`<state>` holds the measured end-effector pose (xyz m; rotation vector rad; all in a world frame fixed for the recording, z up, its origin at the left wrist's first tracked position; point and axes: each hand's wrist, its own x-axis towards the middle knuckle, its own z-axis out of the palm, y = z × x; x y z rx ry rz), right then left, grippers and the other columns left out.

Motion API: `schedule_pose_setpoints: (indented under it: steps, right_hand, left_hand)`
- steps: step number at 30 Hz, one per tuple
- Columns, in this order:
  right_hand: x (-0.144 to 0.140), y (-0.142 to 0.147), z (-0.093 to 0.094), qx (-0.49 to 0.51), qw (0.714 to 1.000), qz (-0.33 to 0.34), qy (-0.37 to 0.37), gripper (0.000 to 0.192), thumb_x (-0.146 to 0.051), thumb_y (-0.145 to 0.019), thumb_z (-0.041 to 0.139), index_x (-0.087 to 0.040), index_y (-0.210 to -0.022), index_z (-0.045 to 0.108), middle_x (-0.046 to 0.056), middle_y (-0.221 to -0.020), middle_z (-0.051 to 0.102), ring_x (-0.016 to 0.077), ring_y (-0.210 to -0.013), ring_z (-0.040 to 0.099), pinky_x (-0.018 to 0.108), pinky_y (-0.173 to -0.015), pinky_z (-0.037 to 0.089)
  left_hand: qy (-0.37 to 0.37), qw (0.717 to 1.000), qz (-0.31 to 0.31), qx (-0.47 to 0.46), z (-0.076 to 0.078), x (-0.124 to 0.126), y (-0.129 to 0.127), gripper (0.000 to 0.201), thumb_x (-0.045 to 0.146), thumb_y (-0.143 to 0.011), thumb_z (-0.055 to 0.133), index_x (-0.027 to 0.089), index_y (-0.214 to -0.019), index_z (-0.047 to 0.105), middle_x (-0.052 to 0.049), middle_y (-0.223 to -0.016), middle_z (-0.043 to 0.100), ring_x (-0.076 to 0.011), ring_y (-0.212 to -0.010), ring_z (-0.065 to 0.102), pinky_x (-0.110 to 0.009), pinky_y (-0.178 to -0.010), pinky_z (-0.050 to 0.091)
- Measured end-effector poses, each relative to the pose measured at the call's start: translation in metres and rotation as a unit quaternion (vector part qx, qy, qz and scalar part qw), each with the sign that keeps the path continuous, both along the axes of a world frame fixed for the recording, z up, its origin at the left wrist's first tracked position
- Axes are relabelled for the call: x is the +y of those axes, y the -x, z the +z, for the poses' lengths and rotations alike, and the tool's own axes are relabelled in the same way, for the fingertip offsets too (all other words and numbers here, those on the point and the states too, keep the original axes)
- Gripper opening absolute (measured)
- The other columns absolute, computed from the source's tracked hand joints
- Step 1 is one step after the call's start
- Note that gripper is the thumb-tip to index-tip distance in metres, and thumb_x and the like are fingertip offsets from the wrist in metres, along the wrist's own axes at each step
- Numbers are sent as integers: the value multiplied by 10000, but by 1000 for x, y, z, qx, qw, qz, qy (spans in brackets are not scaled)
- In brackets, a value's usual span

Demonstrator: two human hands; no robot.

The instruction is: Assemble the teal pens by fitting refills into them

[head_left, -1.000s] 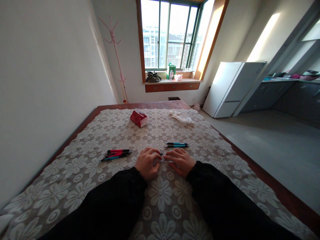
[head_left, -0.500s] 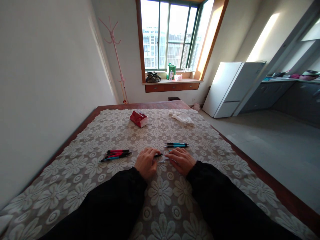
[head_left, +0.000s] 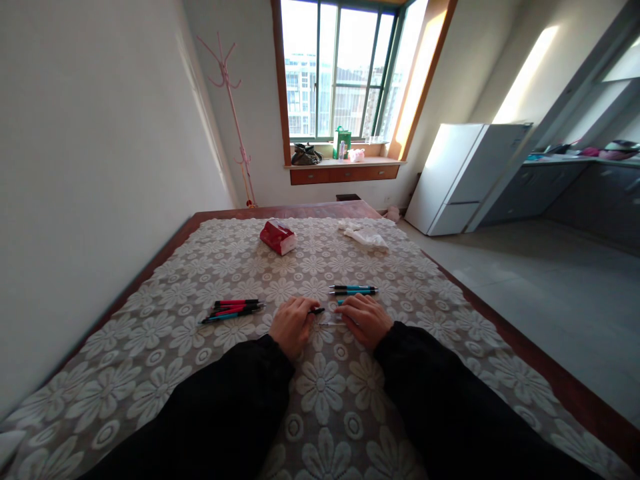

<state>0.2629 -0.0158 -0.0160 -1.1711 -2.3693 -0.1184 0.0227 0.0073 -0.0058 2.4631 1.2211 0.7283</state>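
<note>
1. Here, the left hand (head_left: 291, 325) rests on the lace-covered desk (head_left: 165, 373), its fingers (head_left: 303, 307) curled shut around a small black pen part (head_left: 317, 311) that pokes out toward the other hand.
2. The right hand (head_left: 367, 319) lies just beside it, fingers (head_left: 351, 305) bent over a thin pale pen piece (head_left: 331, 323) lying between the two hands; whether they actually grip it cannot be told.
3. Just beyond the right fingers lie two teal-and-black pens (head_left: 353, 290), side by side.
4. Off to the left of the left fingers sits a loose bunch of red, black and teal pens (head_left: 233, 309).
5. Well beyond both hands lie a red tissue pack (head_left: 277, 237) and a crumpled white cloth (head_left: 365, 235).
</note>
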Motion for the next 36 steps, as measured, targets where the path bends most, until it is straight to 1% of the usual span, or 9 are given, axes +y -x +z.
schedule_pose_setpoints:
  steps: [6, 13, 16, 19, 22, 27, 30, 33, 36]
  right_hand:
    - [4, -4, -8, 38, 999, -15, 20, 119, -244, -942, 643, -276, -981, 751, 26, -948, 694, 193, -903, 598, 344, -803, 444]
    - [5, -3, -7, 42, 998, -39, 38, 84, -216, -929, 652, -237, -890, 723, 32, -916, 692, 194, -889, 603, 336, -809, 446]
    - [5, -2, -6, 37, 997, -51, 33, 77, -201, -929, 636, -223, -900, 704, 36, -922, 688, 199, -889, 601, 341, -812, 445]
    - [4, -3, -6, 41, 998, -37, 35, 73, -226, -929, 650, -240, -956, 717, 30, -935, 694, 201, -898, 601, 342, -817, 448]
    - [5, -3, -7, 48, 998, -18, 44, 51, -247, -917, 684, -256, -919, 735, 20, -931, 700, 198, -899, 603, 340, -816, 447]
    - [6, -1, -6, 87, 990, -47, 96, 64, -187, -867, 732, -248, -852, 739, 8, -900, 698, 192, -900, 623, 342, -846, 455]
    - [6, 2, -5, 88, 987, -68, 115, 60, -167, -881, 699, -220, -859, 719, 22, -914, 691, 197, -892, 626, 349, -840, 460]
    - [5, 4, -5, 73, 990, -73, 98, 68, -165, -911, 644, -202, -880, 693, 42, -930, 681, 209, -896, 616, 357, -832, 456]
    - [4, 3, -3, 78, 992, -58, 81, 72, -171, -925, 614, -204, -907, 675, 42, -904, 674, 206, -874, 604, 349, -813, 451]
  left_hand:
    - [-8, 1000, 6, 18, 2, -1, 0, 297, 86, -939, 504, 236, -1137, 667, -46, -1126, 684, -251, -1098, 579, -403, -950, 453]
    - [-20, 999, 3, 38, 2, -1, 0, 289, 109, -941, 535, 254, -1136, 692, -42, -1149, 676, -255, -1109, 574, -411, -957, 451]
    - [-17, 999, 1, 32, 2, -2, -1, 277, 106, -940, 537, 252, -1110, 699, -36, -1136, 676, -251, -1102, 575, -410, -962, 452]
    - [-17, 1000, 0, 25, 1, -1, -1, 277, 96, -935, 534, 249, -1098, 697, -32, -1132, 678, -246, -1101, 574, -412, -969, 452]
    - [-18, 1000, -2, 21, 1, -1, -1, 277, 92, -931, 540, 246, -1103, 693, -30, -1142, 682, -245, -1104, 570, -417, -978, 449]
    - [-18, 999, -24, 22, 4, -2, -1, 288, 71, -931, 538, 247, -1096, 696, -25, -1144, 691, -244, -1103, 565, -407, -976, 448]
    - [-19, 999, -29, 21, 6, -3, -2, 283, 76, -940, 540, 253, -1099, 695, -16, -1125, 703, -241, -1097, 569, -411, -970, 445]
    - [-19, 999, -29, 20, 7, -3, -2, 268, 90, -945, 552, 258, -1098, 695, -12, -1115, 712, -239, -1093, 572, -415, -964, 442]
    - [-19, 999, -26, 24, 7, -3, -2, 270, 86, -938, 556, 255, -1096, 694, -11, -1117, 713, -240, -1093, 572, -419, -964, 443]
